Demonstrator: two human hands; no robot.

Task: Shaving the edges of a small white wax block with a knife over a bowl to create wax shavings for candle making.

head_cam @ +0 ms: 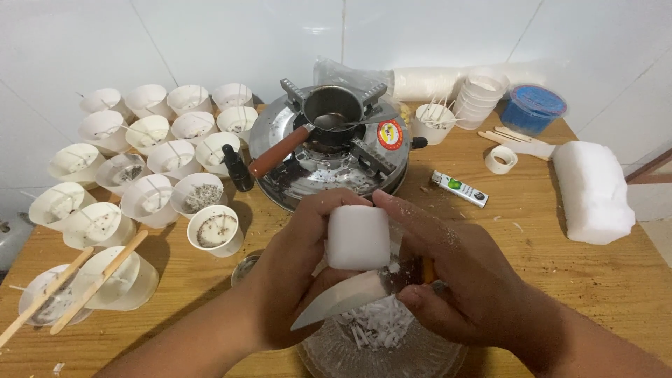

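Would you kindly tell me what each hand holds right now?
Left hand: closed on the white wax block.
Right hand: closed on the knife.

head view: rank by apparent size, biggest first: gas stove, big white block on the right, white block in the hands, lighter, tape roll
1. gas stove
2. big white block
3. white block in the hands, though it sits closest to the camera, so its true size may be smaller than it looks
4. lighter and tape roll: look about alike, unranked
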